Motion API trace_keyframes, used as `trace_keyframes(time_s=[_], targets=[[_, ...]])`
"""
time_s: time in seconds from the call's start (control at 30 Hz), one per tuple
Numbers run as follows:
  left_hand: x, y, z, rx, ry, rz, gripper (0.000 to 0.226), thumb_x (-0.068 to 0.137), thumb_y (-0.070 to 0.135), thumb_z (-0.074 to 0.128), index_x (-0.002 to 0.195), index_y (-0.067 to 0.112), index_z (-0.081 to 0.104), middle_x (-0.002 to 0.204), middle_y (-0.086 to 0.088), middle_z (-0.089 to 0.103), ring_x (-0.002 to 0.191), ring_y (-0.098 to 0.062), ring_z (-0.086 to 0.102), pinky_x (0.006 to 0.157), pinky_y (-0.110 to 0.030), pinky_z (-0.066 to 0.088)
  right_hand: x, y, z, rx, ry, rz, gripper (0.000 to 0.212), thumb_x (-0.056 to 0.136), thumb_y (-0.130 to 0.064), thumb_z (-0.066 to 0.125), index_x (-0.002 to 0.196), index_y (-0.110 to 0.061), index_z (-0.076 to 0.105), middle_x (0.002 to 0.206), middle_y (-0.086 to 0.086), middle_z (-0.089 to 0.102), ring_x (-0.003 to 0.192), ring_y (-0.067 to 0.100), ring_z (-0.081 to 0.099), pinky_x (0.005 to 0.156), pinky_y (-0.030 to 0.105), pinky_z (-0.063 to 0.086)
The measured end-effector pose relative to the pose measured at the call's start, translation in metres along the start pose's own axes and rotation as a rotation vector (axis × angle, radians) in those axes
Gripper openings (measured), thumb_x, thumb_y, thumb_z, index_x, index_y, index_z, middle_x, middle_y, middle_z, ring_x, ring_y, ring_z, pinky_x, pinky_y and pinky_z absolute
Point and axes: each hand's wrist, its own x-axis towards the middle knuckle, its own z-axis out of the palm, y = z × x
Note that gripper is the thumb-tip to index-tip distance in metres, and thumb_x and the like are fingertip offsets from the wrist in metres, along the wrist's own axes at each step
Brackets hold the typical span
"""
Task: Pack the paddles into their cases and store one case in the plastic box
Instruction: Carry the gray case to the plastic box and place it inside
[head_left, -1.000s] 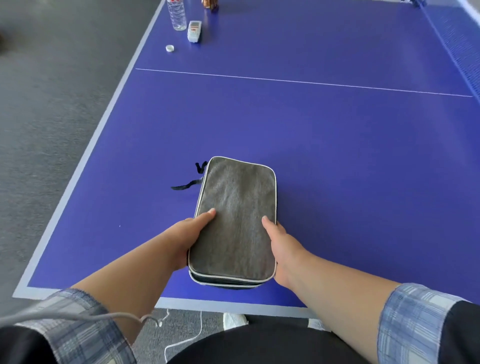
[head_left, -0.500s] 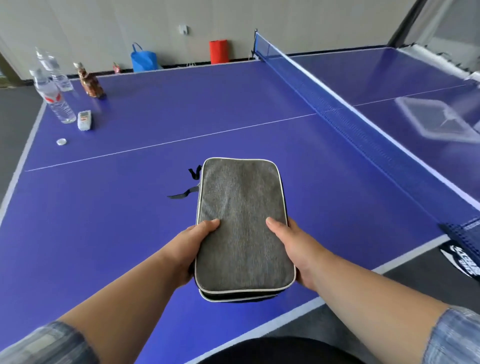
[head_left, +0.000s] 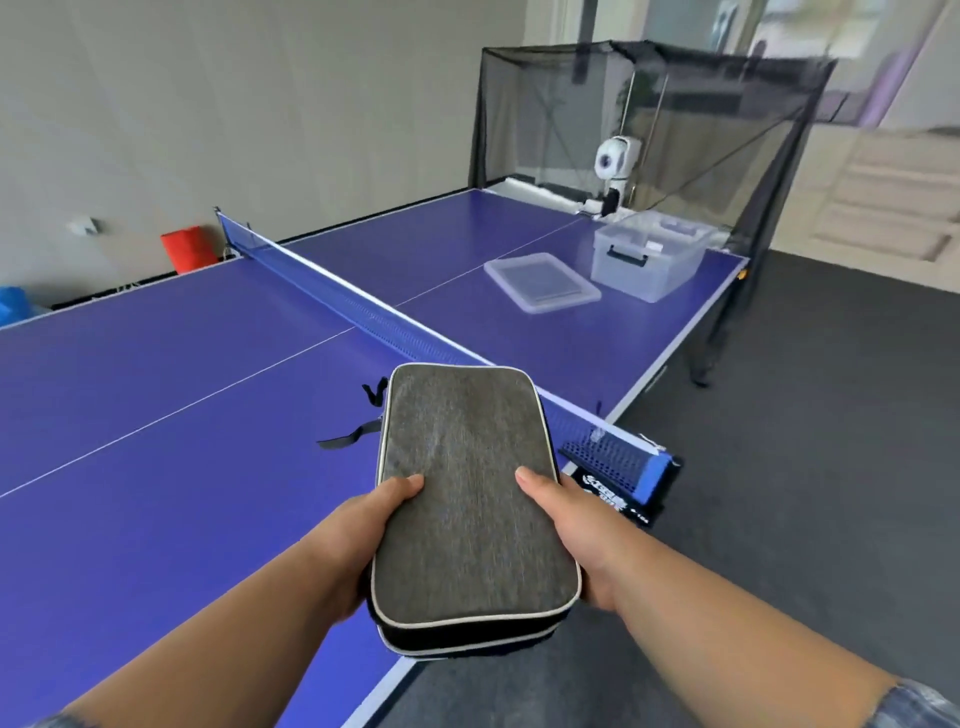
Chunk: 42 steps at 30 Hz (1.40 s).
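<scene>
I am gripping the grey case (head_left: 470, 493) at its near end, left hand (head_left: 358, 540) and right hand (head_left: 579, 525) curling round its sides, thumbs on top, above the near edge of the table (head_left: 156, 467). I am aiming to carry it level round the net (head_left: 363, 312) to the open plastic box (head_left: 647, 265), far right.

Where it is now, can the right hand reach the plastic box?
Probably not: the right hand grips the case, and the box sits far off beyond the net.
</scene>
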Motion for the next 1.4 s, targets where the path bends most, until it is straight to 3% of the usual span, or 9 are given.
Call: trace_keyframes(time_s=[0.17,0.33,0.43,0.57,0.8,1.03,1.17,1.4], targets=[[0.034,0.025,0.137,-0.012,-0.102,0.009,0.052,0.076,0.047,0.073,0.110,0.008,0.072,0.105,-0.016,0.076,0.092,-0.032,0.074,0.076,-0.043,0.055,-0.025,-0.046,-0.136,0.044,0.063,-0.028,0.036,0.091,-0.048,0.068,0.120,-0.029,0.061,0.100,-0.004,0.080,0.091,0.017,0.077,0.066,0.032,0.061],[0.064,0.046,0.253,-0.017,-0.150,0.002,0.039,0.087,0.043,0.066,0.103,0.008,0.073,0.096,-0.014,0.077,0.079,-0.028,0.076,0.056,-0.034,0.058,-0.036,-0.077,-0.238,0.089,0.169,-0.045,0.046,0.090,-0.047,0.070,0.128,-0.024,0.059,0.104,-0.003,0.079,0.091,0.017,0.077,0.069,0.033,0.061],[0.080,0.058,0.304,0.011,-0.175,0.008,0.038,0.088,0.043,0.066,0.104,0.009,0.072,0.094,-0.013,0.078,0.078,-0.026,0.076,0.061,-0.034,0.056,-0.033,-0.091,-0.282,0.140,0.211,-0.031,0.052,0.089,-0.048,0.070,0.132,-0.022,0.060,0.113,0.002,0.077,0.098,0.020,0.076,0.079,0.037,0.059],[0.112,0.072,0.345,0.039,-0.206,0.005,0.039,0.087,0.043,0.068,0.106,0.009,0.071,0.094,-0.012,0.078,0.079,-0.026,0.076,0.060,-0.033,0.056,-0.016,-0.101,-0.325,0.196,0.224,-0.012,0.051,0.090,-0.048,0.069,0.131,-0.019,0.062,0.111,0.004,0.078,0.098,0.022,0.076,0.081,0.038,0.058],[0.201,0.105,0.421,0.059,-0.247,-0.026,0.042,0.085,0.043,0.070,0.108,0.008,0.071,0.095,-0.015,0.077,0.079,-0.029,0.076,0.064,-0.037,0.057,0.043,-0.138,-0.409,0.219,0.287,-0.014,0.045,0.094,-0.046,0.065,0.131,-0.020,0.059,0.108,0.003,0.079,0.095,0.022,0.077,0.074,0.036,0.060],[0.299,0.177,0.521,0.070,-0.293,-0.026,0.042,0.086,0.041,0.069,0.109,0.007,0.070,0.096,-0.016,0.077,0.080,-0.030,0.076,0.066,-0.037,0.055,0.107,-0.220,-0.509,0.190,0.362,-0.070,0.042,0.097,-0.046,0.059,0.135,-0.027,0.056,0.103,-0.005,0.079,0.092,0.015,0.077,0.070,0.032,0.060],[0.340,0.215,0.578,0.081,-0.297,-0.010,0.037,0.088,0.039,0.067,0.108,0.008,0.071,0.097,-0.015,0.077,0.081,-0.029,0.076,0.072,-0.040,0.055,0.138,-0.262,-0.565,0.205,0.377,-0.095,0.047,0.097,-0.047,0.059,0.139,-0.026,0.054,0.114,-0.002,0.076,0.096,0.016,0.076,0.075,0.034,0.060],[0.415,0.262,0.659,0.069,-0.247,0.005,0.036,0.088,0.038,0.066,0.105,0.007,0.071,0.092,-0.016,0.077,0.073,-0.029,0.076,0.066,-0.039,0.053,0.215,-0.317,-0.659,0.207,0.317,-0.087,0.059,0.093,-0.050,0.062,0.145,-0.027,0.047,0.124,0.000,0.071,0.108,0.021,0.071,0.096,0.042,0.056]])
